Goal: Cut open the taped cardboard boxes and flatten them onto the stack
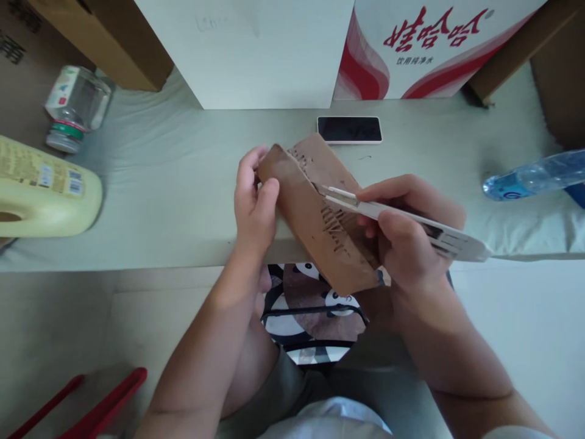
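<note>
Cardboard box [308,225] between two separate hands!
Long axis eleven-to-five o'clock; the nearer left hand [256,204] clamps it at nine, right hand [414,238] at three grips a white tool [372,209], tip against cardboard.

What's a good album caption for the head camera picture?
Left hand grips brown cardboard while the right hand holds a white knife at its torn surface, near a phone.

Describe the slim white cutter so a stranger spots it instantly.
Start at the pale green cloth surface. At its front edge, the left hand holds a brown cardboard package with torn corrugation. The slim white cutter, unlike the dark-screened phone beyond, is gripped in the right hand, tip toward the tear.
</note>
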{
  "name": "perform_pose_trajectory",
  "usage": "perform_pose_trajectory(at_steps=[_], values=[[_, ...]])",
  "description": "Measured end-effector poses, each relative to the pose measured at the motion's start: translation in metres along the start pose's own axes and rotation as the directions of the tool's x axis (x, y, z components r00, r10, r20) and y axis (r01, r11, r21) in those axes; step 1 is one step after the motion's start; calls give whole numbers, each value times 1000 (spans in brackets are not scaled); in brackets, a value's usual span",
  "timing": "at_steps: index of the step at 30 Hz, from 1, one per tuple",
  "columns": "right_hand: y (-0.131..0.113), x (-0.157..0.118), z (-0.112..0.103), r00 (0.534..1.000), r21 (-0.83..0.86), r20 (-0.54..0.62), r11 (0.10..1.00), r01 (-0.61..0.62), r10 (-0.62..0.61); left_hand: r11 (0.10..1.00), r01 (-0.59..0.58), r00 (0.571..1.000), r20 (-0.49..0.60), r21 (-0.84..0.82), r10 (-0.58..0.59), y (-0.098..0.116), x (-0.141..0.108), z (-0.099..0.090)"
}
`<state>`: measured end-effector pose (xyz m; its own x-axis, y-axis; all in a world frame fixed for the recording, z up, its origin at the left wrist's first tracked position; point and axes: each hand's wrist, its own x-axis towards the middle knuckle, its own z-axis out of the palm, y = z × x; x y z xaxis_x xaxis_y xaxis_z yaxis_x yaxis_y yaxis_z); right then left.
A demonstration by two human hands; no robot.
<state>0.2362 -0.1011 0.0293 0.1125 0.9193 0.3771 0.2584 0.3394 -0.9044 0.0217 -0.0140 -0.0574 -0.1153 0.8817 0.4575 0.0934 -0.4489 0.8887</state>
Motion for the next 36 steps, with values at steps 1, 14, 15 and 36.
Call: perform_pose_trajectory(at_steps=[1,14,15,36], values=[[1,0,-1,1000,37,26,999,1,-2,998,41,999,-13,-47,-42,0,2,0],[2,1,-3,996,104,85,994,-14,5,893,78,985,-106,-444,-139,42,13,14],[3,1,-2,997,107,74,994,-13,5,895,77,983,-116,-440,-141,44,13,14],[5,2,2,999,119,14,992,29,-31,896,143,985,-24,-420,-169,39,14,-1]])
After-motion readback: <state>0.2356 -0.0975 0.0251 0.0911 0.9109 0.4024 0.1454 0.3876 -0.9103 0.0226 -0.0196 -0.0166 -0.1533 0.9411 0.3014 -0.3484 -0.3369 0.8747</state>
